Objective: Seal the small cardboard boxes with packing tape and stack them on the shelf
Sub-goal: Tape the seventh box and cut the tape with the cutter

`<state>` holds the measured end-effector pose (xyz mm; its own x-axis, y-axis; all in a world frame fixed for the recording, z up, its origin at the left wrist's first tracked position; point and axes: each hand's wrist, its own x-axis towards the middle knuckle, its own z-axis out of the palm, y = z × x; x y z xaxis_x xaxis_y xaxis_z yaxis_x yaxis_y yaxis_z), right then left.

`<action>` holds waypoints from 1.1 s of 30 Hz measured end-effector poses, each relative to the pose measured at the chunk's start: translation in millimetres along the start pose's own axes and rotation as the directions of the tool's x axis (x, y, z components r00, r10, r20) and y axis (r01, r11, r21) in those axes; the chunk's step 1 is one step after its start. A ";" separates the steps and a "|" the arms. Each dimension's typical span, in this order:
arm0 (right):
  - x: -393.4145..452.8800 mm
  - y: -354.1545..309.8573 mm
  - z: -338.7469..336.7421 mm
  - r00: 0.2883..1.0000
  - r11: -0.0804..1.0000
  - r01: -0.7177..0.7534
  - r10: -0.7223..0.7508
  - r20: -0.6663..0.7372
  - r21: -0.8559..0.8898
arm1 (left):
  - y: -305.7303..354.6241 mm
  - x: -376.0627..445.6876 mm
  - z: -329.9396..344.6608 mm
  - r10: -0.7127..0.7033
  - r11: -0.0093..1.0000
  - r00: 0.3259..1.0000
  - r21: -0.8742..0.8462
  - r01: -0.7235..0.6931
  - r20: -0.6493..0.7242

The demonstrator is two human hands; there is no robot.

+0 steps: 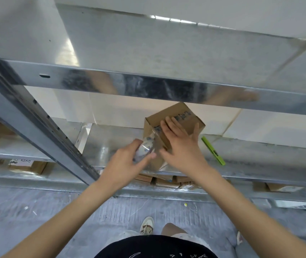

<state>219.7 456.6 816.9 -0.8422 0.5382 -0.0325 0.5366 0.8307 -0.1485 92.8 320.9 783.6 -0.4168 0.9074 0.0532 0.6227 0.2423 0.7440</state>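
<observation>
Left hand (124,162) grips the tape roll (145,148) beside the box (184,118); right hand (182,146) presses it, fingers straight. Risk: tape wrinkling or box sliding on the shelf (260,151).

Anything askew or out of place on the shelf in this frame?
The small brown cardboard box sits turned at an angle to the metal shelf edge. A bright green pen-like tool lies loose beside it. Nothing looks damaged.

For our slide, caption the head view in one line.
Left hand holds tape roll; right hand presses cardboard box on metal shelf.
</observation>
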 end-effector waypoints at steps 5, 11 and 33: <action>-4.2 30.5 -9.6 0.992 0.968 0.098 -0.115 0.059 0.231 | 25.9 3.7 22.2 -0.147 0.896 0.989 -0.422 0.137 0.008; -2.5 66.4 -6.2 0.980 0.925 0.126 -0.172 0.097 0.358 | 42.5 5.2 21.8 -0.043 0.808 0.988 -0.577 0.123 0.150; -18.6 170.5 107.4 0.686 0.681 -0.726 0.708 0.165 0.093 | 37.8 14.2 28.6 -0.130 0.637 0.926 -0.685 0.352 0.355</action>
<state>321.2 572.9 686.1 -0.2064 0.9342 -0.2910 0.9722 0.1621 -0.1691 129.4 352.8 793.4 -0.2318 0.9304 -0.2841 -0.2038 0.2391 0.9494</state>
